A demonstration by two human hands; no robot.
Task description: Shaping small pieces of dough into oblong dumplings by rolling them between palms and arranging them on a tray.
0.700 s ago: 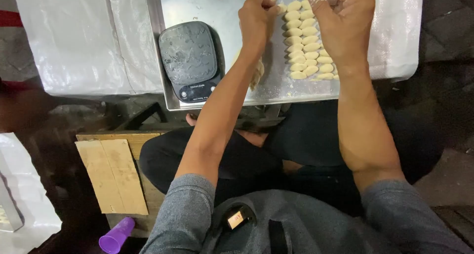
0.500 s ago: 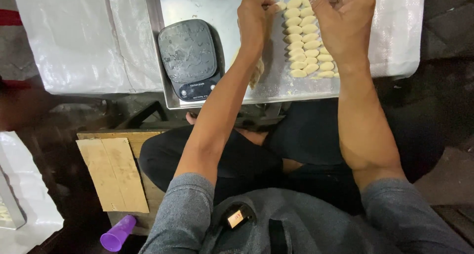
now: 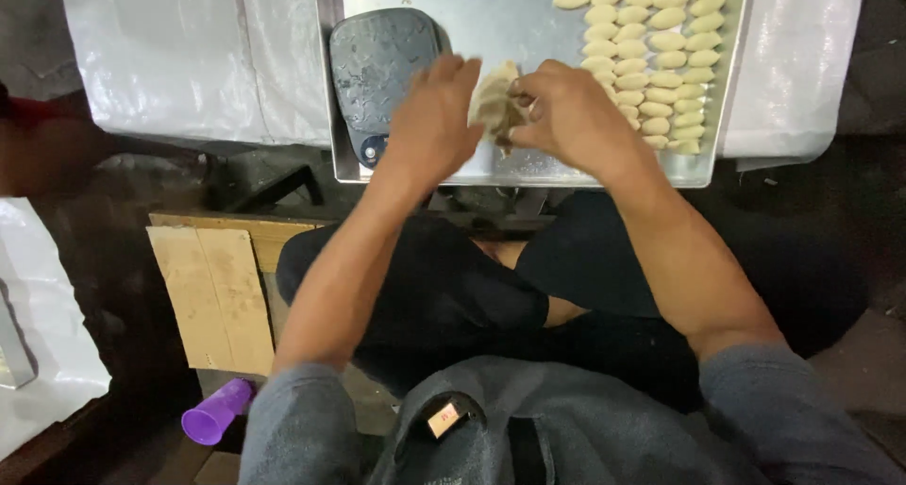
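Observation:
My left hand (image 3: 436,117) and my right hand (image 3: 569,112) meet over the near edge of a metal tray (image 3: 491,13). Between their fingers is one pale dough piece (image 3: 495,100), a folded dumpling wrapper with dark filling showing at its lower edge. Both hands pinch it. Several shaped dumplings (image 3: 651,41) lie in rows on the right part of the tray, just beyond my right hand. A dark digital scale (image 3: 377,65) sits on the tray's left side, right beside my left hand.
White plastic sheeting (image 3: 179,51) covers the surface under the tray. My crossed legs in dark trousers (image 3: 453,287) are below it. A cardboard piece (image 3: 212,292) and a purple cup (image 3: 215,411) lie on the floor at left.
Both hands have drawn back from the far dumpling rows to the tray's near edge and now hold a dough piece together. The view has tilted so the tray sits lower in the picture.

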